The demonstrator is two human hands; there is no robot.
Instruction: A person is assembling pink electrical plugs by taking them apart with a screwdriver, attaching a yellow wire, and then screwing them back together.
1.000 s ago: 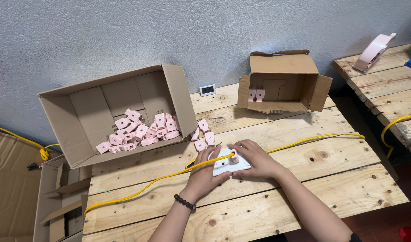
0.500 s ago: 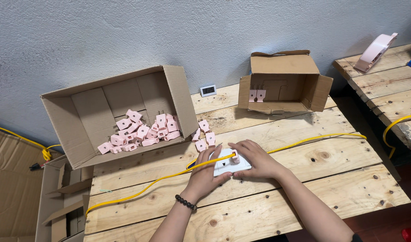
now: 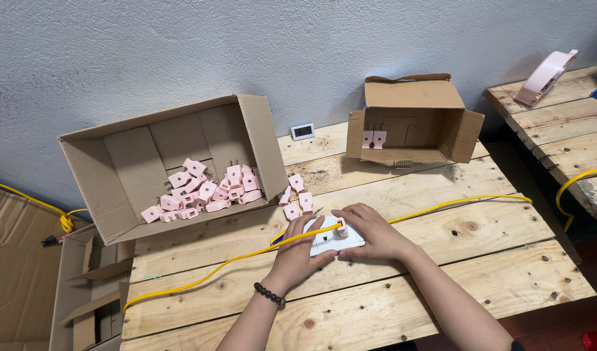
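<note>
My left hand and my right hand both rest on a small white socket block lying on the wooden table. A pink plug sits on top of the block under my right fingers. A yellow cable runs across the table and passes over the block. My left wrist wears a dark bead bracelet. Several loose pink plugs lie on the table just beyond my hands.
A large open cardboard box on its side at the left holds several pink plugs. A smaller open box at the back right holds two pink plugs. A small digital display leans at the wall. A second table stands right.
Both hands stay on the white block with almost no movement. The view has shifted very slightly.
</note>
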